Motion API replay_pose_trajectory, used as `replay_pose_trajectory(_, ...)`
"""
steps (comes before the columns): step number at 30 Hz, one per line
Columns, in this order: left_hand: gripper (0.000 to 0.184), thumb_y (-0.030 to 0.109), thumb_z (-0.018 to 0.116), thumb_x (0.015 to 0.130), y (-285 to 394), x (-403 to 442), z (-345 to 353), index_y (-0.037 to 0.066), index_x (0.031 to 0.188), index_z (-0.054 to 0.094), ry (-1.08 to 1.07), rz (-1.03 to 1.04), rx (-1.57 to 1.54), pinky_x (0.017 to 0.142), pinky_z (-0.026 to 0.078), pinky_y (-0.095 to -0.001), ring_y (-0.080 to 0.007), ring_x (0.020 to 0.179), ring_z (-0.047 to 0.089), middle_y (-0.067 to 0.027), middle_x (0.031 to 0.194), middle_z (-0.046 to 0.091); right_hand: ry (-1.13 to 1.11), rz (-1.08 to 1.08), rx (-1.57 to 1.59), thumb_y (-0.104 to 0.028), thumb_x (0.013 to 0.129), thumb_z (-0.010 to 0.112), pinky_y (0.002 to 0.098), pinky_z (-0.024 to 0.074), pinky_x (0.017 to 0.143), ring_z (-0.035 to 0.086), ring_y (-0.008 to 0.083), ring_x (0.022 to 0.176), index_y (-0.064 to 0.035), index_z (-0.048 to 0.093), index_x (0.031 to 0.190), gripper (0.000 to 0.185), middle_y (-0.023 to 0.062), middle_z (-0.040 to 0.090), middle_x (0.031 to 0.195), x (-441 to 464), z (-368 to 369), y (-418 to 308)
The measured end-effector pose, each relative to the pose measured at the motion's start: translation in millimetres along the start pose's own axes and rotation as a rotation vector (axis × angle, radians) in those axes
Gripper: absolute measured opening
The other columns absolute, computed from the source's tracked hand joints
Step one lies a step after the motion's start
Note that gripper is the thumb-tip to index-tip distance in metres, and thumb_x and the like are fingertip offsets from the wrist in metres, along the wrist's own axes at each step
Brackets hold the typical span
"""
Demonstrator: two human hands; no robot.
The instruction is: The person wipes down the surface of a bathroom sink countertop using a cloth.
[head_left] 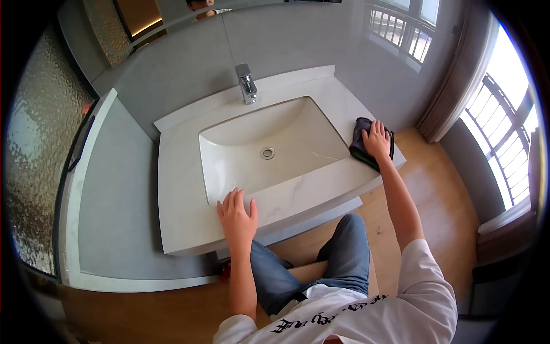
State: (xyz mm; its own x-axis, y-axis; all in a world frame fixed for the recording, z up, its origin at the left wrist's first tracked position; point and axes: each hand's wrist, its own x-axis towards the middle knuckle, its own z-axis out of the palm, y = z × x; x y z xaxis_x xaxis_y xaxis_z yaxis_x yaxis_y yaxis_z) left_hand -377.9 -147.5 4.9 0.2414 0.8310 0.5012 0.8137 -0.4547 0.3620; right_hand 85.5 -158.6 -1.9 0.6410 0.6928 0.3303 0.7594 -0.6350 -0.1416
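Observation:
My right hand (pixel 376 141) lies flat on a dark cloth with a green edge (pixel 360 148), pressing it against the right side of the white marbled countertop (pixel 281 202). The cloth looks folded and reaches the counter's right edge. My left hand (pixel 236 215) rests with fingers stretched out at the front rim of the white sink basin (pixel 229 152), holding nothing. Near the basin's middle is a round metal drain (pixel 267 153). A thin pale strand (pixel 326 156) shows on the basin's right wall.
Behind the basin stands a chrome faucet (pixel 246 83) before a grey wall. A textured glass panel (pixel 37 149) and a low white-edged partition (pixel 71 229) flank the left. At right are a brown curtain (pixel 452 80) and a railed window (pixel 504 126) above a wooden floor (pixel 432 189).

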Motion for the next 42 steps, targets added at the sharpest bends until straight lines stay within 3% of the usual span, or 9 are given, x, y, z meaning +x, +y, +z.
replay_pose_trajectory(2, 0.034, 0.026, 0.061, 0.089, 1.8, 0.2, 0.9, 0.006, 0.117, 0.059, -0.017, -0.01, -0.048, 0.109, 0.031, -0.0518, -0.0287, 0.118, 0.054, -0.0104, 0.122, 0.062, -0.055, 0.106, -0.061, -0.049, 0.096, 0.04, 0.0451, 0.0216, 0.116, 0.024, 0.0299, 0.145, -0.0001, 0.03, 0.148, 0.072, 0.0176, 0.029, 0.155, 11.0, 1.6, -5.8)
replay_pose_trajectory(5, 0.03, 0.025, 0.062, 0.088, 1.2, 2.2, 4.5, 0.007, 0.113, 0.06, -0.022, -0.031, -0.027, 0.109, 0.032, -0.0501, -0.0257, 0.113, 0.056, -0.0077, 0.115, 0.064, 0.056, 0.101, -0.051, -0.048, 0.093, 0.044, 0.0479, 0.0229, 0.115, 0.025, 0.0389, 0.143, 0.0055, 0.031, 0.145, 0.075, 0.0271, 0.028, 0.152, -13.2, -0.5, -21.6)
replay_pose_trajectory(13, 0.027, 0.022, 0.063, 0.087, 2.3, 2.3, 0.8, 0.008, 0.11, 0.061, -0.032, 0.008, -0.009, 0.11, 0.032, -0.0502, -0.0254, 0.109, 0.057, -0.0057, 0.107, 0.065, -0.002, -0.215, 0.047, -0.052, 0.091, 0.049, 0.0478, 0.0209, 0.116, 0.027, 0.0397, 0.142, 0.0068, 0.035, 0.143, 0.08, 0.0279, 0.031, 0.15, -148.1, -32.7, -76.6)
replay_pose_trajectory(17, 0.025, 0.019, 0.062, 0.088, 3.2, 1.1, -3.6, 0.006, 0.11, 0.063, -0.042, 0.029, -0.027, 0.11, 0.032, -0.0502, -0.0287, 0.109, 0.057, -0.0091, 0.109, 0.066, -0.112, -0.312, 0.072, -0.062, 0.088, 0.05, 0.0425, 0.018, 0.118, 0.024, 0.0302, 0.145, 0.0012, 0.031, 0.147, 0.088, 0.0197, 0.03, 0.154, -107.7, -45.4, -43.2)
replay_pose_trajectory(21, 0.026, 0.018, 0.063, 0.086, 5.4, 2.1, -0.1, 0.008, 0.109, 0.062, -0.056, 0.016, 0.001, 0.111, 0.031, -0.0518, -0.0252, 0.111, 0.057, -0.0054, 0.109, 0.065, -0.156, -0.386, 0.041, -0.065, 0.086, 0.051, 0.0413, 0.018, 0.118, 0.022, 0.0301, 0.145, -0.0006, 0.03, 0.148, 0.092, 0.0192, 0.027, 0.155, -46.4, -35.4, -26.2)
replay_pose_trajectory(31, 0.025, 0.014, 0.065, 0.082, 8.1, 6.0, -5.0, 0.008, 0.106, 0.063, -0.081, -0.015, 0.021, 0.11, 0.031, -0.0512, -0.0255, 0.106, 0.059, -0.0064, 0.106, 0.066, -0.086, -0.171, 0.033, -0.074, 0.082, 0.047, 0.0426, 0.0202, 0.117, 0.025, 0.0291, 0.144, -0.0015, 0.033, 0.147, 0.098, 0.0173, 0.032, 0.153, 99.5, 31.1, -65.0)
replay_pose_trajectory(36, 0.024, 0.012, 0.066, 0.081, 8.7, 6.1, -3.4, 0.008, 0.105, 0.064, -0.066, -0.016, 0.016, 0.11, 0.032, -0.0501, -0.0258, 0.104, 0.06, -0.0069, 0.105, 0.066, -0.131, 0.002, 0.102, -0.076, 0.08, 0.048, 0.0514, 0.0239, 0.113, 0.027, 0.031, 0.143, -0.0081, 0.036, 0.147, 0.097, 0.0164, 0.033, 0.152, 137.8, 35.0, -72.7)
replay_pose_trajectory(37, 0.024, 0.013, 0.066, 0.081, 7.6, 5.2, -3.1, 0.008, 0.105, 0.063, -0.065, -0.013, 0.017, 0.11, 0.032, -0.05, -0.0262, 0.104, 0.06, -0.0074, 0.105, 0.066, -0.079, -0.049, 0.164, -0.081, 0.077, 0.046, 0.0604, 0.0211, 0.111, 0.023, 0.0358, 0.144, -0.0169, 0.037, 0.148, 0.096, 0.0165, 0.028, 0.155, 137.6, 37.3, -72.5)
replay_pose_trajectory(42, 0.024, 0.014, 0.064, 0.082, 4.3, 3.8, -1.0, 0.007, 0.105, 0.063, -0.076, -0.012, 0.007, 0.11, 0.032, -0.0496, -0.0275, 0.104, 0.059, -0.0087, 0.104, 0.066, -0.174, -0.17, 0.017, -0.089, 0.073, 0.039, 0.0728, 0.0109, 0.107, 0.016, 0.0417, 0.146, -0.026, 0.036, 0.149, 0.1, 0.0175, 0.022, 0.158, 99.7, 19.1, -64.7)
